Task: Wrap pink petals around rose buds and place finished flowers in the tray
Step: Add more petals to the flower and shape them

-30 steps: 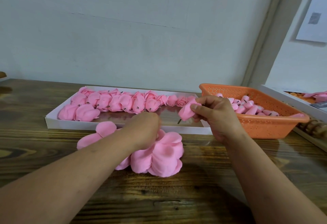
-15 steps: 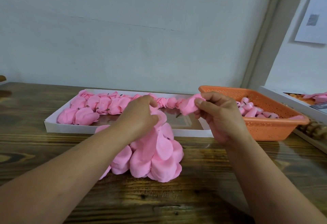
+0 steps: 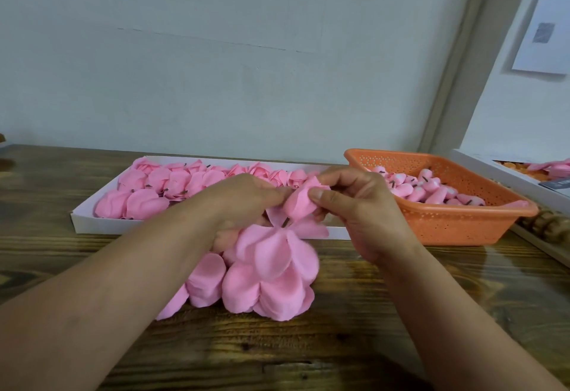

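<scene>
Both hands, left (image 3: pixel 246 202) and right (image 3: pixel 364 205), pinching 1 rose bud (image 3: pixel 300 205) over loose petals (image 3: pixel 271 276).

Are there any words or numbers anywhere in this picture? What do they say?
No text can be read.
Paper sheet on the wall: a dark grey printed patch and faint marks, too blurred to read.
Dark card by the far-right box: pale marks, too small to read.
White tray, orange basket, petals: no print visible.
</scene>
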Demonstrator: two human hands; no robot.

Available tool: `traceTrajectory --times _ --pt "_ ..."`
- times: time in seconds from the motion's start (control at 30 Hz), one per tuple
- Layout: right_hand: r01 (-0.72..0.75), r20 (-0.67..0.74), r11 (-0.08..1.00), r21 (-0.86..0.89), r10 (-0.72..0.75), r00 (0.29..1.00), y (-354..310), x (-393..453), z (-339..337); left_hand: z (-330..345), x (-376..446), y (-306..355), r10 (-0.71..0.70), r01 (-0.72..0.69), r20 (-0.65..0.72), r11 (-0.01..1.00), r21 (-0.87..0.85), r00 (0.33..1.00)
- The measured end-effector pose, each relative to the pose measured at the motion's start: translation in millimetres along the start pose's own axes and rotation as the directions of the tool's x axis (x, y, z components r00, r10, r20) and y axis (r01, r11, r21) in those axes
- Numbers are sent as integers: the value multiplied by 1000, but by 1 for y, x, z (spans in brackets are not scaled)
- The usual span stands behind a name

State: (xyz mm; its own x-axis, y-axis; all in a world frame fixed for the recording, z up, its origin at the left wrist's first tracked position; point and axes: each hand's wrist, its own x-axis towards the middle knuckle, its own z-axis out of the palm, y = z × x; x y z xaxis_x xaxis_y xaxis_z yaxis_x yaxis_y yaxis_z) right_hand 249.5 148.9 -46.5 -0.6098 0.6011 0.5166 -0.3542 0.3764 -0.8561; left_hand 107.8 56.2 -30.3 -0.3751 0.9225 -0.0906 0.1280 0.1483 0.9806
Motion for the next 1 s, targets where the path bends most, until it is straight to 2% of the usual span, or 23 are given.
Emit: traceTrajectory --times 0.1,0.2,0.47,0.67,1.0 --pt "28 -21 999 -46 -29 999 -1 1 -2 -1 -2 -2 -122 147 103 943 -298 987" --pt "64 -33 990 -127 -69 997 -1 1 -3 -5 -3 -3 -163 212 148 878 -429 975" --pt "116 -22 951 -288 -128 992 -5 -1 2 8 0 -20 -254 192 -27 792 -580 967" --pt "81 -6 938 -337 -88 996 0 -1 2 6 -1 -28 -209 151 -28 790 -594 978" --pt "149 -47 975 -164 -159 986 -6 -1 3 -3 -8 -28 -146 67 -113 853 -517 983"
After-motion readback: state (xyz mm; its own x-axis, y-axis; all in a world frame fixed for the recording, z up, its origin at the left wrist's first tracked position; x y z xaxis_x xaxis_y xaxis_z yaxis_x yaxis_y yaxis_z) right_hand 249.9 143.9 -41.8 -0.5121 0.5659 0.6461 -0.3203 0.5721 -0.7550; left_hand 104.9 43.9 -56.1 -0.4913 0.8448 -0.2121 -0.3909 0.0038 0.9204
